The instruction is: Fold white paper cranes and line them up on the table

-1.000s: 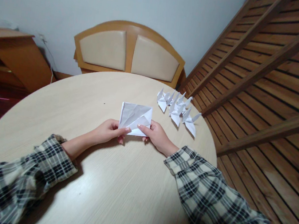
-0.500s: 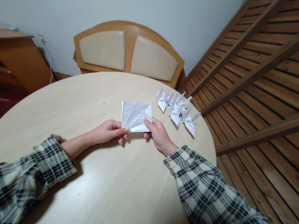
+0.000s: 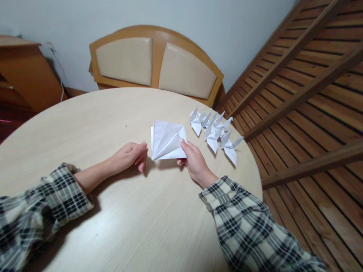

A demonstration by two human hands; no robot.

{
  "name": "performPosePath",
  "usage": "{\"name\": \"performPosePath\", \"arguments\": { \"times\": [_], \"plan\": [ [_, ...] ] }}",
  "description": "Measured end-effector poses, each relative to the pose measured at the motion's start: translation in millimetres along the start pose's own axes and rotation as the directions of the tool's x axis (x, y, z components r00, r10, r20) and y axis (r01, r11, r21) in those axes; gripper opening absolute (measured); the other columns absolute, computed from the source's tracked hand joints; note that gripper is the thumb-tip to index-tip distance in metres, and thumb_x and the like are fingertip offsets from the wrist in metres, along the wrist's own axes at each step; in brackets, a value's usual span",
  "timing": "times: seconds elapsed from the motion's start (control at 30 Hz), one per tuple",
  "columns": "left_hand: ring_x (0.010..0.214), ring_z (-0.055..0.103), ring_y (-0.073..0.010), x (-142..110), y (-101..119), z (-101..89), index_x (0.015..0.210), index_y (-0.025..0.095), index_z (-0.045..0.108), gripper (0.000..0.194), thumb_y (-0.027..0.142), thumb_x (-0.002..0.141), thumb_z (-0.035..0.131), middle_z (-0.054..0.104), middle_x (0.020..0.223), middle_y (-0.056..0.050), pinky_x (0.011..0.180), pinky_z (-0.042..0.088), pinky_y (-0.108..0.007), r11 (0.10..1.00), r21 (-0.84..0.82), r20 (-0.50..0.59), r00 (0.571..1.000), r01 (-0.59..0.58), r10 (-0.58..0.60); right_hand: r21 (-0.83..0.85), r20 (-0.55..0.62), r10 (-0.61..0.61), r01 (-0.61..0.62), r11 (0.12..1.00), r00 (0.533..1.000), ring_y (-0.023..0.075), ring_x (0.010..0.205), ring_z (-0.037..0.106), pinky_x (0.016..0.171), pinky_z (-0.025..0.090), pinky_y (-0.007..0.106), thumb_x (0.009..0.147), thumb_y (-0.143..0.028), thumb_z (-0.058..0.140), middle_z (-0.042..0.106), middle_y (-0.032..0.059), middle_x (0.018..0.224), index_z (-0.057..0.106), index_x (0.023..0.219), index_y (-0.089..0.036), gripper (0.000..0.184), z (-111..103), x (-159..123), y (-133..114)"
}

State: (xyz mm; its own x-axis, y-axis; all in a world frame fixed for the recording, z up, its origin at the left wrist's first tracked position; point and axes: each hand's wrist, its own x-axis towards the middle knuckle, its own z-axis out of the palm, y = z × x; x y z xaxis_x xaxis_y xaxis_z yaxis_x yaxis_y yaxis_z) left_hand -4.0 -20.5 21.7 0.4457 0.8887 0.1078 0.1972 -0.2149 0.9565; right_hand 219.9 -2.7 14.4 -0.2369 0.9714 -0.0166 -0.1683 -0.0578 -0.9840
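Note:
A folded square of white paper (image 3: 167, 138) with slanting creases is held just above the table by my right hand (image 3: 194, 161). The thumb lies on top of the paper's right edge and the fingers are underneath. At the paper's left edge, a second layer sticks out slightly. My left hand (image 3: 132, 155) is a short way left of the paper, apart from it. Its fingers are curled together with the thumb, and nothing shows in them.
Several white paper cranes (image 3: 213, 133) stand in a cluster on the right side of the round table (image 3: 67, 139). Behind the table is a padded wooden headboard (image 3: 158, 61). A slatted wooden panel (image 3: 322, 105) slopes along the right, and a wooden desk (image 3: 20, 65) stands at the left.
My left hand has let go of the paper's lower left corner and drawn back slightly left. The paper has shifted a little to the right and tilted in my right hand.

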Motion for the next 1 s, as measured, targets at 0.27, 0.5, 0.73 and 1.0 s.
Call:
{"name": "performPosePath", "arguments": {
  "times": [0.27, 0.5, 0.73, 1.0],
  "plan": [
    [0.073, 0.057, -0.0126, 12, -7, -5.7, 0.104, 0.024, 0.057, 0.018, 0.027, 0.086, 0.059, 0.061, 0.086, -0.001, 0.059, 0.047, -0.022, 0.963, -0.194, -0.526, 0.849, -0.187, 0.058, -0.011, 0.096, 0.042, -0.041, 0.999, 0.994, 0.0094, 0.051, 0.048, 0.043, 0.038, 0.022, 0.076, -0.056, 0.067, 0.053, -0.0022, 0.064, 0.056, 0.079, -0.017, 0.040, -6, 0, -1],
    [0.119, 0.050, -0.0223, 8, -13, -6.4, 0.124, 0.031, 0.056, 0.042, 0.023, 0.083, 0.060, 0.050, 0.136, -0.004, 0.102, 0.042, -0.040, 0.964, -0.141, -0.360, 0.919, -0.226, 0.162, -0.124, 0.274, 0.086, -0.053, 0.991, 0.958, 0.0083, 0.048, 0.044, 0.043, 0.033, 0.022, 0.081, -0.054, 0.063, 0.050, -0.0031, 0.059, 0.053, 0.072, -0.017, 0.039, -11, 1, -5],
    [0.131, 0.042, -0.0277, 2, -4, -1.0, 0.101, 0.025, 0.066, 0.020, 0.025, 0.082, 0.064, 0.053, 0.137, -0.006, 0.104, 0.038, -0.040, 0.957, -0.224, -0.175, 0.973, -0.185, 0.148, -0.194, 0.347, 0.098, -0.030, 0.980, 0.933, 0.0088, 0.051, 0.041, 0.047, 0.029, 0.023, 0.079, -0.054, 0.064, 0.049, -0.0033, 0.058, 0.056, 0.071, -0.016, 0.039, -14, 1, -11],
    [0.131, 0.041, -0.0276, 1, -7, -0.9, 0.093, 0.023, 0.064, 0.011, 0.025, 0.082, 0.063, 0.046, 0.147, -0.005, 0.095, 0.042, -0.036, 0.946, -0.279, -0.050, 0.987, -0.163, 0.155, -0.213, 0.369, 0.115, -0.037, 0.976, 0.922, 0.0084, 0.052, 0.040, 0.046, 0.025, 0.023, 0.076, -0.054, 0.066, 0.049, -0.0031, 0.060, 0.058, 0.072, -0.015, 0.040, -15, 0, -12]
  ]
}}
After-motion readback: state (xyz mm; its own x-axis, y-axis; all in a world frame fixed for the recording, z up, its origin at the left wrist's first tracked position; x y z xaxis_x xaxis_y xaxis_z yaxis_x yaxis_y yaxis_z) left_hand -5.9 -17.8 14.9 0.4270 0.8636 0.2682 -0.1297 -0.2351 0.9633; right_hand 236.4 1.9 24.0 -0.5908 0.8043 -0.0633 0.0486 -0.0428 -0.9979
